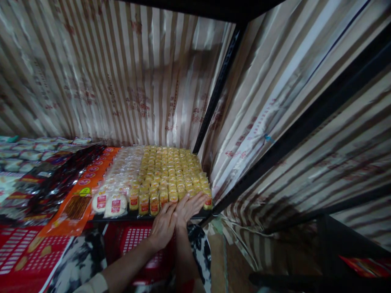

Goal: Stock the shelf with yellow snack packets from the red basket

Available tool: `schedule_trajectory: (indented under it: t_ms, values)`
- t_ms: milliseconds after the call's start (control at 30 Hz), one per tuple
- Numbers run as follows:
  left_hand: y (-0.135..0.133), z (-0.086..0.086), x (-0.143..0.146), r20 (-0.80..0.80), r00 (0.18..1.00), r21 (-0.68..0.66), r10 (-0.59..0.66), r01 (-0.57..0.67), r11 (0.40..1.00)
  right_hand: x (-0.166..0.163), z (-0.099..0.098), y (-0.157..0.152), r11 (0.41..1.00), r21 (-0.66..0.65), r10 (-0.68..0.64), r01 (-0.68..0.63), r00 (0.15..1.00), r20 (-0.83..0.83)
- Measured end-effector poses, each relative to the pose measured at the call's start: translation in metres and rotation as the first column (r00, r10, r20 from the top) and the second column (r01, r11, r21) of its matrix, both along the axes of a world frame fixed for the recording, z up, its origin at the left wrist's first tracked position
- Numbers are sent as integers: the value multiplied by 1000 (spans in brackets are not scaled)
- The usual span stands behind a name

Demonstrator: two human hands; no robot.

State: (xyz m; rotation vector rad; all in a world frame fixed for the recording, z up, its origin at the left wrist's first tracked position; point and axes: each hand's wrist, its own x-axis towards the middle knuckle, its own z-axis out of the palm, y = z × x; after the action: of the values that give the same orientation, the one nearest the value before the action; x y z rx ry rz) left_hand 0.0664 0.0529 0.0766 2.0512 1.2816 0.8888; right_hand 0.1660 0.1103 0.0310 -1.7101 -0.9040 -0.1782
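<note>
Rows of small yellow wrapped snack packs (171,171) fill the right part of a black shelf (143,217). Beside them on the left lie rows of white wrapped packs (117,185) with red labels. My left hand (163,226) and my right hand (190,206) lie flat, side by side, fingers together, pressing against the front row of yellow packs at the shelf's front edge. Neither hand grips anything.
Orange snack bags (77,203) and dark packets (55,179) lie left of the white packs. A red basket (137,244) stands below the shelf. Striped paper (128,73) lines the back and right side. A black upright post (218,89) stands at the back corner.
</note>
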Motion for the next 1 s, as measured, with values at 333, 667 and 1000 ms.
schedule_trajectory:
  t_ms: [333,667,1000]
  values:
    - [2,-4,4,101,994,28,27,-30,999,-1,-2,4,994,-106,-4,-1,999,-47]
    - [-7,-1,-10,13,998,112,57,-58,992,0,17,-14,999,-34,-2,3,1000,25]
    - [-33,-34,-61,7,889,344,458,-432,834,-8,12,-57,994,19,103,-109,974,202]
